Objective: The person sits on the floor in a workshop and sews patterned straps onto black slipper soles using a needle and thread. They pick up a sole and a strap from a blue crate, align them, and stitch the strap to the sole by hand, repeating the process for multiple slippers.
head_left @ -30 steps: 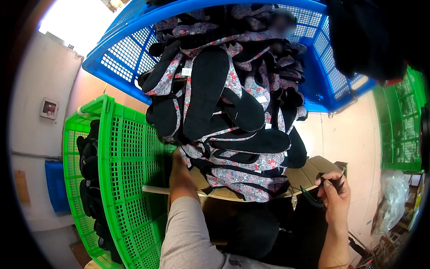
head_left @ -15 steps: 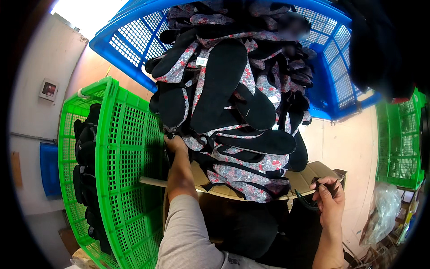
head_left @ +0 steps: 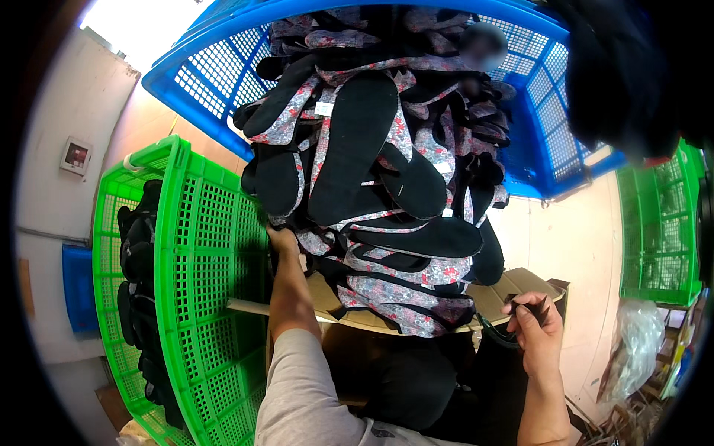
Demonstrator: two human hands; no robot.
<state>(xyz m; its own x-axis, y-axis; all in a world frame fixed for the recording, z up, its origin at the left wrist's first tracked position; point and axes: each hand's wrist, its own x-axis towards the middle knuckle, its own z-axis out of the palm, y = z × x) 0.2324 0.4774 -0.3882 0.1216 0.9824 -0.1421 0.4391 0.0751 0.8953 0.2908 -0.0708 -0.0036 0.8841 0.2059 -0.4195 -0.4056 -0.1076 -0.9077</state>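
A heap of slippers (head_left: 362,149) with black soles and grey-and-red floral fabric spills from a blue crate (head_left: 216,89) toward me, down over a cardboard sheet (head_left: 513,286). My left hand (head_left: 283,241) reaches to the lower left side of the heap, beside a green crate (head_left: 212,245). Its fingers are mostly hidden there among dark slippers. On the right, apart from the heap, my right hand (head_left: 537,331) is closed with thumb and fingertips pinched around a small dark thing that I cannot make out. A thin dark curved loop (head_left: 494,336) shows just left of this hand.
Black slippers (head_left: 137,253) fill the green crate at my left. Another green crate (head_left: 658,230) stands at the far right, above a clear plastic bag (head_left: 636,346). Dark cloth-like items (head_left: 621,82) hang at the upper right. A pale wall (head_left: 52,163) closes off the left.
The whole view has shifted slightly. My left hand's fingers sit farther out of sight beside the heap. My right hand keeps its pinch in nearly the same place.
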